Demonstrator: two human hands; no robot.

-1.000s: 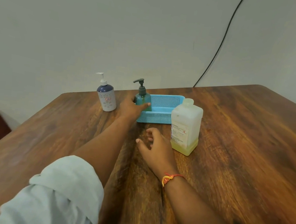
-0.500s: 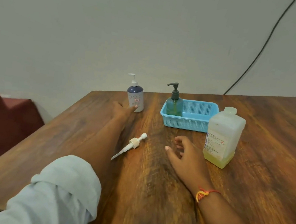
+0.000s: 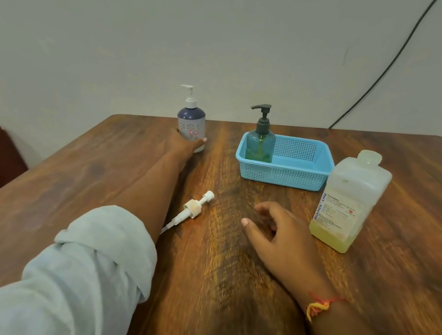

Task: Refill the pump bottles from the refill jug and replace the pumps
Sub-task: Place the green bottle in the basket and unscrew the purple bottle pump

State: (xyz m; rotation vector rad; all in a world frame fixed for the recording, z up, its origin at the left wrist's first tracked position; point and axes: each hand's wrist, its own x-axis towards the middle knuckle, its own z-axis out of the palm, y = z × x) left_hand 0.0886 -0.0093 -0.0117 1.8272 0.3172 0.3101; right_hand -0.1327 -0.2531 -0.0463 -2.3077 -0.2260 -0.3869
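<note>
Left hand (image 3: 186, 144) reaching far across the wooden surface (image 3: 225, 294), fingers curled round the base of the dark blue pump bottle (image 3: 191, 122), white pump on top. Rolled pale sleeve (image 3: 94, 266) low left. Loose white pump (image 3: 193, 210) lying flat mid-surface, tube end partly hidden behind the left forearm. Green pump bottle (image 3: 260, 141), dark pump fitted, standing upright in left end of blue basket (image 3: 283, 172). Right hand (image 3: 279, 239) resting near surface, fingers loosely spread, holding nothing. Refill jug (image 3: 350, 204) just beside it to the right, capped, yellow liquid low in the bottom.
</note>
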